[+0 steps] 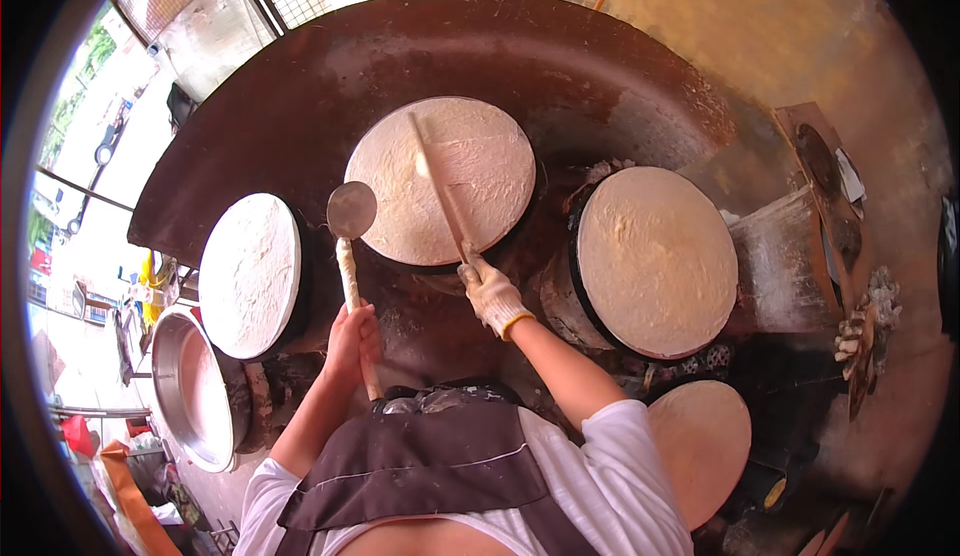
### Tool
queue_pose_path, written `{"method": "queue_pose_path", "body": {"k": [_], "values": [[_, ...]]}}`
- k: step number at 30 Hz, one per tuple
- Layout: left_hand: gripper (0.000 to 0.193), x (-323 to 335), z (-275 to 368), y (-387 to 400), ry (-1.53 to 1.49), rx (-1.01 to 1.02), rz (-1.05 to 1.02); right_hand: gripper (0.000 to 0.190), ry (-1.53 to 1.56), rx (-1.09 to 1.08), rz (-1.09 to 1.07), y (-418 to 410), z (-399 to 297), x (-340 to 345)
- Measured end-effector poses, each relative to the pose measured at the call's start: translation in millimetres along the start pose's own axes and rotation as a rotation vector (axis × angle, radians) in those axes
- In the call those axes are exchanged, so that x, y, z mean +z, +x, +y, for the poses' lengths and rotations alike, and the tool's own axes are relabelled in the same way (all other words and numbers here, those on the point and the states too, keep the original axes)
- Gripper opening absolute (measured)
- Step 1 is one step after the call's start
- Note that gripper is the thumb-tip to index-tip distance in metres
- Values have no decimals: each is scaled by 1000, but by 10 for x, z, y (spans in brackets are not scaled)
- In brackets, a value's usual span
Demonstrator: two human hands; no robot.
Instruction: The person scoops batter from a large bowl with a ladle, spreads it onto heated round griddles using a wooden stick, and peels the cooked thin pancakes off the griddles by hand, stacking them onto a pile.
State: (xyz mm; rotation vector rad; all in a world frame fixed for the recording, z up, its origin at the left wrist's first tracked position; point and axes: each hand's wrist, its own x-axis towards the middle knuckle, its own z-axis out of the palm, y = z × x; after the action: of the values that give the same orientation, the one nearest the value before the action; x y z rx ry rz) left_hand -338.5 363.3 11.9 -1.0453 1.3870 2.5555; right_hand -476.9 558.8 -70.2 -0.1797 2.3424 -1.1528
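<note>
My bare left hand (352, 342) grips the wrapped handle of a metal ladle (352, 209). The ladle's bowl is beside the near left edge of the middle round griddle. A pale layer of batter or dough (491, 155) covers that griddle, with a smoother band and a small whitish spot on it. In a work glove, my right hand (492, 293) holds a long thin scraper or stick (436, 177), which reaches across the layer towards the far edge. White material coats the left round griddle (251, 275). A cream-coloured layer (660, 260) covers the right one.
A curved brown metal surface (255, 136) wraps around behind the griddles. At lower left stands a large metal basin (162, 376) holding pale contents. Another pale round surface (709, 443) lies close by my right elbow. Boards (821, 181) and a pale panel (787, 263) are at the right.
</note>
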Motion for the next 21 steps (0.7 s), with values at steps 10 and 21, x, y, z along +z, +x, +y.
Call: {"method": "queue_pose_path", "body": {"k": [10, 21], "values": [[22, 110, 463, 615, -581, -416, -204, 49, -214, -93, -153, -154, 69, -656], [20, 520, 244, 808, -428, -332, -95, 48, 624, 174, -332, -643, 67, 40]]}}
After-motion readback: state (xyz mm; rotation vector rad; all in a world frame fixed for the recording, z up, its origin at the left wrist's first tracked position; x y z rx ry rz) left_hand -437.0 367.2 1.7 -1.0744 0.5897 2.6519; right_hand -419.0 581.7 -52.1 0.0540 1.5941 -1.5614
